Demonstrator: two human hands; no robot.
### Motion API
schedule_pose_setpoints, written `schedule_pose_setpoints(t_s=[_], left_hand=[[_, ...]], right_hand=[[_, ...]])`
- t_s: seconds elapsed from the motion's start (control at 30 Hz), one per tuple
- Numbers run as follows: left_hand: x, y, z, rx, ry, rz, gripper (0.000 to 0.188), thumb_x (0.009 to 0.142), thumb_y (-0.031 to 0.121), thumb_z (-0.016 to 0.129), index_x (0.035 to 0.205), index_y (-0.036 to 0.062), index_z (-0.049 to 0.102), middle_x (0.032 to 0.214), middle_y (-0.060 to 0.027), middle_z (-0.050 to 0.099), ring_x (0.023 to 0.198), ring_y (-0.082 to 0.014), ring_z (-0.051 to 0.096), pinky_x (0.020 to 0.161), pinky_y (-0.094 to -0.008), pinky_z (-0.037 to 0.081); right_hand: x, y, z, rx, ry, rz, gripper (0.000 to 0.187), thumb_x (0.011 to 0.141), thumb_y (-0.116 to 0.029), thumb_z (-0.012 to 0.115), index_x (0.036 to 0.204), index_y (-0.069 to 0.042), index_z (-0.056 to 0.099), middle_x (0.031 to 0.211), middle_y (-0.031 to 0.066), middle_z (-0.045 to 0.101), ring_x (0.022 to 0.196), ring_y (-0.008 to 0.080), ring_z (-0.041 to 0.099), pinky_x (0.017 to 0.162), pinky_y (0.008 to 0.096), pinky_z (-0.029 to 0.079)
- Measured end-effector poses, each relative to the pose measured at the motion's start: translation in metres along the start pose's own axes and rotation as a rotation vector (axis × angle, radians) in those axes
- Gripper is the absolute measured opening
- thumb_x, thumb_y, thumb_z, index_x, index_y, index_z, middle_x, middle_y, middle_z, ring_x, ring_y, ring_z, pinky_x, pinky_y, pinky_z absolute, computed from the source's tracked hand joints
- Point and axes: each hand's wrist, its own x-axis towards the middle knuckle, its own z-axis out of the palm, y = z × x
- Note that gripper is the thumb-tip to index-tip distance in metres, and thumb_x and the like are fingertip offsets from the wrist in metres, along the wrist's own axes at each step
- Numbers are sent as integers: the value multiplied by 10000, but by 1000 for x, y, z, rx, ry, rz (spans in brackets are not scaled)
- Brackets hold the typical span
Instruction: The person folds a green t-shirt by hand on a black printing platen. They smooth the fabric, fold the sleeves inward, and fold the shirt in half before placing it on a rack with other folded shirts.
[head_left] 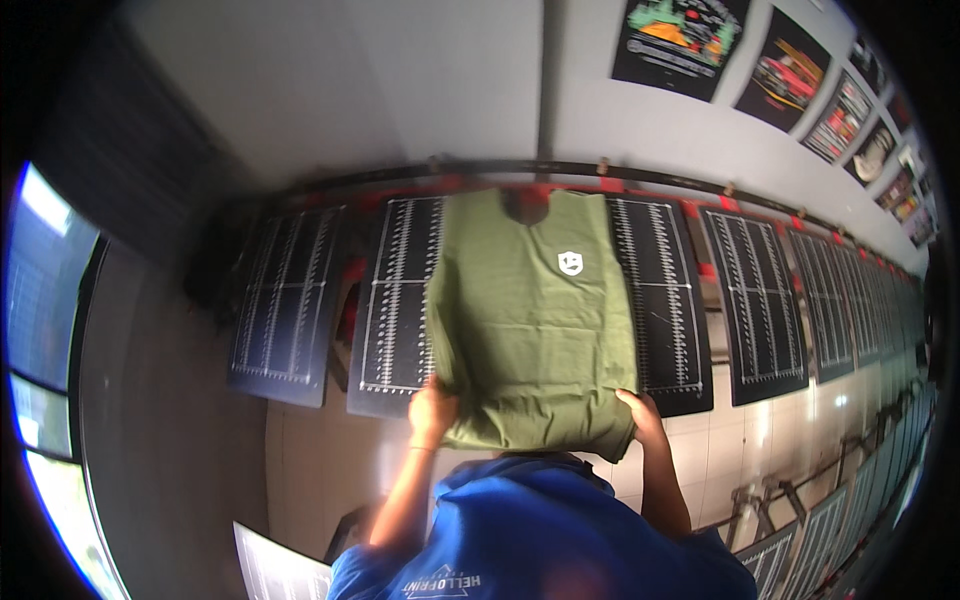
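A green T-shirt [530,310] with a small white shield-shaped print [570,263] on its chest is spread out in front of me, its neckline at the far end. My left hand [432,412] is closed on the shirt's near left edge. On the opposite side my right hand [643,410] pinches the near right edge, thumb on top. Between them the hem is bunched and folds downward close to my body. Black boards with white ruled lines, such as the left board [398,290] and the right board [662,290], show on both sides of the shirt, which hides what lies under it.
More ruled black boards stand in a row, including one at left [285,300] and one at right [755,300]. Behind them runs a dark rail [480,170] along the wall. Another row of boards [820,540] is at lower right. Posters [785,68] hang on the wall.
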Motion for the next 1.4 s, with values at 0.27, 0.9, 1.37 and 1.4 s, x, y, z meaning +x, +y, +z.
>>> schedule_pose_setpoints(t_s=[0.27, 0.9, 1.37, 1.4], left_hand=[[-9, 7, 4, -312, 4, 47, 208, 750, 138, 649, 878, -11, 582, 828, -220, 641, 778, -426, 623, 726, -482, 508], [5, -66, -21, -1145, -585, -269, 455, 858, 231, 669, 1209, -31, 548, 1090, -114, 638, 988, -188, 606, 873, -309, 479], [135, 159, -274, -1271, -51, 637, 438, 863, 308, 648, 1168, 10, 548, 1081, -79, 604, 996, -187, 559, 911, -343, 419], [125, 193, -291, -1256, 22, 706, 419, 867, 305, 643, 1151, 10, 548, 1074, -74, 602, 996, -184, 556, 915, -334, 416]], right_hand=[[2, -11, 6, 61, -91, 125, 294, 843, -146, 607, 1087, 18, 590, 1006, 149, 651, 861, 279, 654, 778, 420, 529], [-25, -44, 41, -79, -31, 28, 334, 820, -182, 654, 1087, 17, 628, 996, 134, 675, 887, 250, 664, 784, 366, 523], [-62, -324, 46, 497, -155, -589, 346, 879, -250, 621, 1115, 0, 589, 1085, 118, 644, 993, 231, 619, 898, 386, 487], [-77, -340, 23, 485, -206, -665, 369, 903, -263, 578, 1150, 10, 565, 1113, 128, 630, 1023, 236, 609, 917, 384, 477]])
